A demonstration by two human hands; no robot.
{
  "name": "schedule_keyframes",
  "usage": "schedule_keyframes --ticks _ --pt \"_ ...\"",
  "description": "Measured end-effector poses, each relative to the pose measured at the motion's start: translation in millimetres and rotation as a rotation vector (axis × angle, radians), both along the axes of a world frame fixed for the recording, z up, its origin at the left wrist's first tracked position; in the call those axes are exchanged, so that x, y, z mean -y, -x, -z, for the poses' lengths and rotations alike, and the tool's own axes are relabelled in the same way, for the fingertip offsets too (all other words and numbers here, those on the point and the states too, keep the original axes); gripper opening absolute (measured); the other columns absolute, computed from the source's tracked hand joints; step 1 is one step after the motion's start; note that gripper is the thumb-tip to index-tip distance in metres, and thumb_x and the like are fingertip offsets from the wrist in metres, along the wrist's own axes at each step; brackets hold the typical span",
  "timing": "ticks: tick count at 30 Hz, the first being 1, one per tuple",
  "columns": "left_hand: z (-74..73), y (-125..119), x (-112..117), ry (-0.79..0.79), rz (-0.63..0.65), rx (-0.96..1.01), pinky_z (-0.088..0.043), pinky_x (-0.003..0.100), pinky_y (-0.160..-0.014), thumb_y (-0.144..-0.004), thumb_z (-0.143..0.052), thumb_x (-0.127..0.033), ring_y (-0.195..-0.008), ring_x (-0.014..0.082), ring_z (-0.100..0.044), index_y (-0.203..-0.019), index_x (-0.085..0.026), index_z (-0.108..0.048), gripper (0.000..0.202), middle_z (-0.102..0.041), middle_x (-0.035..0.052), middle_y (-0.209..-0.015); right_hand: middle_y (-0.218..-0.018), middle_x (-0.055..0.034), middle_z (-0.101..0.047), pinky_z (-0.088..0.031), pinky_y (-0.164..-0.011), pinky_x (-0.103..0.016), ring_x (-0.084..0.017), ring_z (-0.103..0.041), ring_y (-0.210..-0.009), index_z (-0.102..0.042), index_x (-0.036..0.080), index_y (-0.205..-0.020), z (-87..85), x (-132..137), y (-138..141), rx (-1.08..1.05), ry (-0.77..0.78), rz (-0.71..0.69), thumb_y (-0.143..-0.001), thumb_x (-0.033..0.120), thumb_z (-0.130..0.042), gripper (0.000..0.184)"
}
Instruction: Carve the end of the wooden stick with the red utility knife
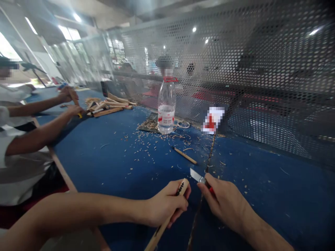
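Observation:
My left hand (pixel 170 204) is closed around a pale wooden stick (pixel 160 230) that slants up from the bottom edge. Dark carved or drawn marks show near the stick's upper end. In my right hand (pixel 226 198) is a utility knife (pixel 197 175), gripped by its red handle, most of which the fingers hide. Its bare blade points up and left, a short gap away from the stick's tip. Just beyond the blade a thin wooden-handled tool (pixel 185 156) with a dark tip lies on the blue tabletop (pixel 112 167).
A half-full plastic bottle (pixel 166 116) stands among wood shavings near the perforated metal partition (pixel 251 80). Wood strips (pixel 111 107) are piled farther back on the left. At the left, another person's hands (pixel 72 101) hold a wooden piece. A seam (pixel 195 223) crosses the table.

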State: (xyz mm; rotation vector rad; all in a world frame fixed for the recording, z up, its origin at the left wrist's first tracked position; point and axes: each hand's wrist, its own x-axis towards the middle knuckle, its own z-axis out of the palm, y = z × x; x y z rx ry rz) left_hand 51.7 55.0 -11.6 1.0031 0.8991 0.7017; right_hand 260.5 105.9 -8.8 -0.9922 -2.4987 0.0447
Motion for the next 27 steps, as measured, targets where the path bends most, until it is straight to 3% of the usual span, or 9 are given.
schedule_keyframes --ticks 8,17,21,27 --pt "2.4 -2 1 0.020 -0.014 -0.021 -0.030 0.017 -0.026 -0.060 -0.055 -0.027 -0.025 0.0095 -0.029 -0.082 -0.025 -0.046 0.024 -0.042 -0.0110 -0.035 -0.060 0.0038 -0.069 -0.036 -0.046 -0.032 -0.020 -0.068 -0.049 -0.046 0.030 -0.081 -6.5 30 17 -0.003 0.088 -0.047 -0.112 0.049 -0.027 0.041" --pt "8.1 -3 -1 -0.016 -0.019 0.011 -0.032 0.019 -0.028 -0.065 -0.064 -0.031 -0.027 0.0112 -0.033 -0.087 -0.026 -0.048 0.028 -0.045 -0.0115 -0.039 -0.072 0.0027 -0.067 -0.040 -0.040 -0.030 -0.017 -0.063 -0.045 -0.047 0.030 -0.087 -5.0 29 19 -0.109 -0.016 -0.105 -0.110 0.034 -0.031 0.028" --pt "4.7 -3 -4 -0.008 0.019 0.017 -0.032 0.021 -0.029 -0.064 -0.065 -0.033 -0.027 0.0105 -0.035 -0.073 -0.024 -0.050 0.019 -0.046 -0.0086 -0.037 -0.068 0.0061 -0.066 -0.037 -0.038 -0.032 -0.018 -0.064 -0.042 -0.048 0.029 -0.095 1.1 27 16 -0.145 0.021 -0.057 -0.111 0.036 -0.033 0.023" --pt "1.7 -2 -5 0.023 0.063 -0.007 -0.032 0.022 -0.029 -0.060 -0.059 -0.027 -0.025 0.0114 -0.035 -0.060 -0.023 -0.051 0.009 -0.044 -0.0049 -0.035 -0.063 0.0086 -0.065 -0.039 -0.042 -0.029 -0.015 -0.062 -0.042 -0.047 0.030 -0.088 -8.6 29 16 -0.116 0.073 -0.168 -0.110 0.031 -0.036 0.024"
